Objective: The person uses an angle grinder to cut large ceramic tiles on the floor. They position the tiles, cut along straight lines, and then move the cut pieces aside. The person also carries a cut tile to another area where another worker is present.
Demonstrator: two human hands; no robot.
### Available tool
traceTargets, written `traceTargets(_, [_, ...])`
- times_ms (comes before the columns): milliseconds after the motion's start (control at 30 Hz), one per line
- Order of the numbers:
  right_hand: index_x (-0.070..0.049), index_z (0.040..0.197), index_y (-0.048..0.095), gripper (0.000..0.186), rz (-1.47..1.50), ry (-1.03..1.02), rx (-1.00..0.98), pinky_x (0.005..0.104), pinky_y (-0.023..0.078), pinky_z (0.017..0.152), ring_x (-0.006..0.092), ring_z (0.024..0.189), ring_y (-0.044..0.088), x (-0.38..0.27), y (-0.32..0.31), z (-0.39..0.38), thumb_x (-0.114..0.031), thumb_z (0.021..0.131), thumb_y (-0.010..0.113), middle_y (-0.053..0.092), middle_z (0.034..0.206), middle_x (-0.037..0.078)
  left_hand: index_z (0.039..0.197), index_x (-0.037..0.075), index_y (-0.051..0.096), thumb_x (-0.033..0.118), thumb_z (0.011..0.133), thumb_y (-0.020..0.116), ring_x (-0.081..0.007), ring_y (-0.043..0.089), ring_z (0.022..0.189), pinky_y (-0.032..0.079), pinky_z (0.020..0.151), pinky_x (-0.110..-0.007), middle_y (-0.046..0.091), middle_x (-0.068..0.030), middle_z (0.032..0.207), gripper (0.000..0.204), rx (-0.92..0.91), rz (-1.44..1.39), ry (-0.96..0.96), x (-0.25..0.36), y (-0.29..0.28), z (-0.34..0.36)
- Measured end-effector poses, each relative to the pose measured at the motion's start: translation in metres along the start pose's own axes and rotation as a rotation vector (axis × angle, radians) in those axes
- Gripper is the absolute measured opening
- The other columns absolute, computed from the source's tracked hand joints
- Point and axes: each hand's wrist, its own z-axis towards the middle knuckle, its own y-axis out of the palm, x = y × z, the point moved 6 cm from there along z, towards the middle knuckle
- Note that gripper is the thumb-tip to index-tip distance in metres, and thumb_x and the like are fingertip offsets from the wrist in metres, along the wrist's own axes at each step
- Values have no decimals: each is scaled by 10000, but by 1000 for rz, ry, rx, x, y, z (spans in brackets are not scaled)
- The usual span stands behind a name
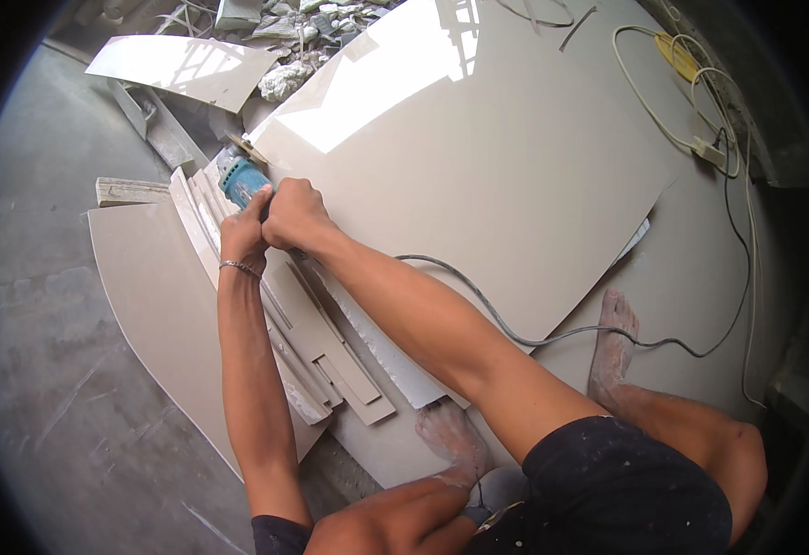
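Note:
Both my hands are closed around a teal angle grinder (245, 182) at the upper left of the middle. My left hand (244, 231) wraps its body, with a bracelet on that wrist. Just to the right, my right hand (294, 215) grips the rear part, which the fingers mostly hide. The grinder's disc and guard (249, 148) are at the left edge of a large glossy beige tile (506, 176). Beneath my hands lies a stack of narrow cut tile strips (304, 310), one with a rectangular notch.
Broken rubble (316, 37) lies beyond the tile, beside a tile offcut (178, 67). Another beige sheet (150, 268) rests at left on the grey floor (43, 370). A dark cord (487, 301) crosses my bare right foot (615, 319) toward a pale extension socket (708, 151).

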Motion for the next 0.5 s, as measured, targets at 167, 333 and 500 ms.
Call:
traceTargets(167, [89,1033,697,413,1,-10,3,430,609,939,423,1106,719,0,1,3,-109,698,837,713,1130,299,1000,-136,708,239,889,848,-185,699,743,542,616,-325,728,-120,916,415,9,-21,-18,-4,-2,7])
traceTargets(333, [86,1031,702,411,-32,-3,-3,428,611,932,414,1103,722,-1,1,4,-113,700,839,718,1125,292,1006,-135,714,229,892,845,-186,700,746,542,613,-325,732,-118,921,403,-4,-50,-12,-3,-2,8])
traceTargets(500, [83,1029,708,396,-14,-5,2,423,610,937,412,1108,722,-4,0,4,-110,706,831,720,1127,290,1011,-131,718,236,897,841,-185,701,749,541,613,-319,734,-116,920,404,-10,-44,-16,-1,-1,6])
